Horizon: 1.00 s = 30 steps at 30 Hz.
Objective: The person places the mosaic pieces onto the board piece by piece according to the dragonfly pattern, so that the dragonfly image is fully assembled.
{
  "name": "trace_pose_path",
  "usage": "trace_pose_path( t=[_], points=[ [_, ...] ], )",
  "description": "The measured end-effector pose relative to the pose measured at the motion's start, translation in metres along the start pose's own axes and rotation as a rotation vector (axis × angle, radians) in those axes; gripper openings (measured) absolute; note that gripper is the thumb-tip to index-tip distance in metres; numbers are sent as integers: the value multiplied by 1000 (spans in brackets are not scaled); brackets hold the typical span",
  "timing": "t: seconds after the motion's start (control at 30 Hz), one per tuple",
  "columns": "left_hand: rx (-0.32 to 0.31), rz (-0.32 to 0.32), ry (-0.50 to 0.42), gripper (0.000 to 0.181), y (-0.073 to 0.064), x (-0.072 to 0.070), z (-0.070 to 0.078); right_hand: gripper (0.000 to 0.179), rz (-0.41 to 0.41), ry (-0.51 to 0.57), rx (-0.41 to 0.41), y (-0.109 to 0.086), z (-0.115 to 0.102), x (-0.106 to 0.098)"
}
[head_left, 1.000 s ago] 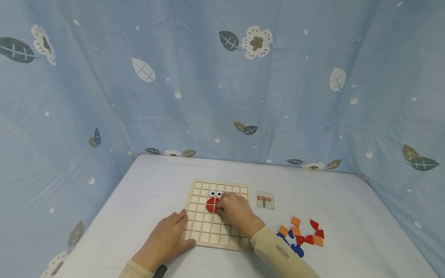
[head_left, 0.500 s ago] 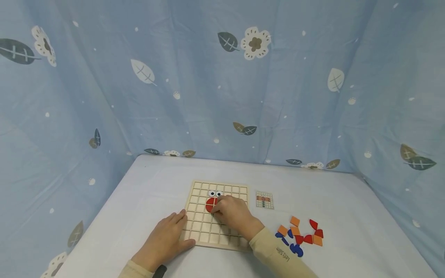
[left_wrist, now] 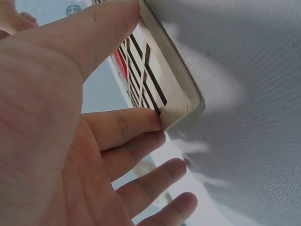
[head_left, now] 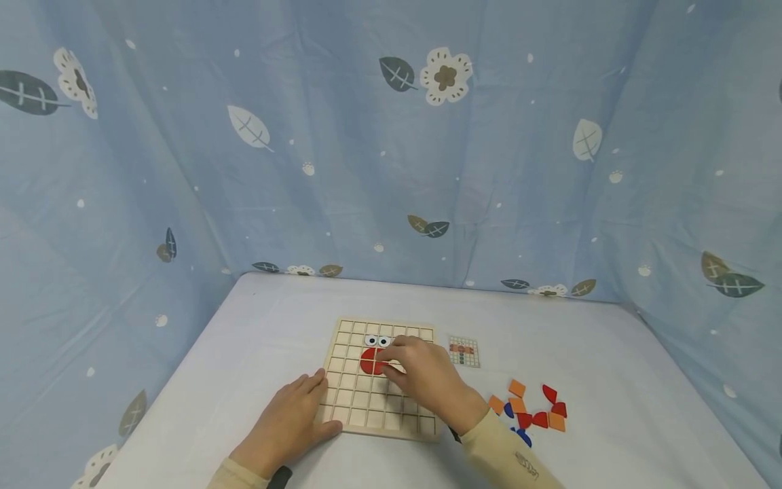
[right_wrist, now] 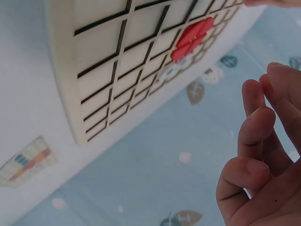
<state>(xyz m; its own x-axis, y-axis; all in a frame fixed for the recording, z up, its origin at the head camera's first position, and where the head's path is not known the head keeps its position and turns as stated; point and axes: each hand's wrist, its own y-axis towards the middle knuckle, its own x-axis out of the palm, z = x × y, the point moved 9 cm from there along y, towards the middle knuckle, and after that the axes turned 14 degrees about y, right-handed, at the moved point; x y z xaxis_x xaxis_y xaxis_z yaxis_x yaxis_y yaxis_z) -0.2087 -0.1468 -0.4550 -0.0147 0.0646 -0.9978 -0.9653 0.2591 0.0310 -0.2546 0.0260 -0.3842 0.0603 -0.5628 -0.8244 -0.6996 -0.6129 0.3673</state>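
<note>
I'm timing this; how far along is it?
Eye tiles and red pieces already sit in the board. The left hand touches its edge; the right hand, over it, shows no piece. Orange squares, red wedges and blue pieces lie loose, apparently still to place.

White table [head_left: 281, 319] beneath gridded board [head_left: 359, 399], card [head_left: 464, 352], loose pieces [head_left: 525, 420]

The blue curtain [head_left: 342, 183] has white flowers [head_left: 446, 76] and green, brown and white leaves [head_left: 248, 126]. The grid board [head_left: 345, 398] is cream, its quarter-circle pieces [head_left: 368, 355] red, the square tiles [head_left: 516, 388] orange.
</note>
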Motion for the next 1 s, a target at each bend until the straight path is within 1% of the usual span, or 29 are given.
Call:
trace_pose_path(
  t=[0.1, 0.23, 0.3, 0.37, 0.43, 0.53, 0.6, 0.67, 0.8, 0.9, 1.0],
  points=[
    [2, 2, -10, 83, 1, 0, 0, 17, 43, -7, -5, -10, 1, -13],
    [4, 6, -12, 83, 1, -1, 0, 22, 129, -16, -19, -26, 5, -32],
    [4, 7, -11, 83, 1, -1, 0, 23, 161, -26, -14, -35, 10, -42],
    [3, 4, -9, 82, 2, -1, 0, 24, 175, -39, 14, -44, 17, -51],
    [4, 1, -10, 82, 2, -2, 0, 26, 178, -69, 56, -54, 27, -59],
    [1, -10, -12, 82, 2, -1, 1, 30, 160, -116, 128, -71, 45, -68],
    [-1, -12, -17, 82, 2, -2, 1, 34, 139, -143, 195, -83, 60, -72],
    [-4, -15, -19, 83, 1, -2, 1, 36, 117, -138, 263, -96, 75, -75],
    [7, 1, -17, 82, 0, -2, 1, 38, 92, -120, 413, -123, 108, -85],
    [17, 10, -6, 82, -1, -3, 0, 41, 79, -110, 499, -140, 130, -92],
    [23, 5, 8, 82, -2, -2, -1, 42, 47, -104, 569, -152, 146, -93]
  ],
)
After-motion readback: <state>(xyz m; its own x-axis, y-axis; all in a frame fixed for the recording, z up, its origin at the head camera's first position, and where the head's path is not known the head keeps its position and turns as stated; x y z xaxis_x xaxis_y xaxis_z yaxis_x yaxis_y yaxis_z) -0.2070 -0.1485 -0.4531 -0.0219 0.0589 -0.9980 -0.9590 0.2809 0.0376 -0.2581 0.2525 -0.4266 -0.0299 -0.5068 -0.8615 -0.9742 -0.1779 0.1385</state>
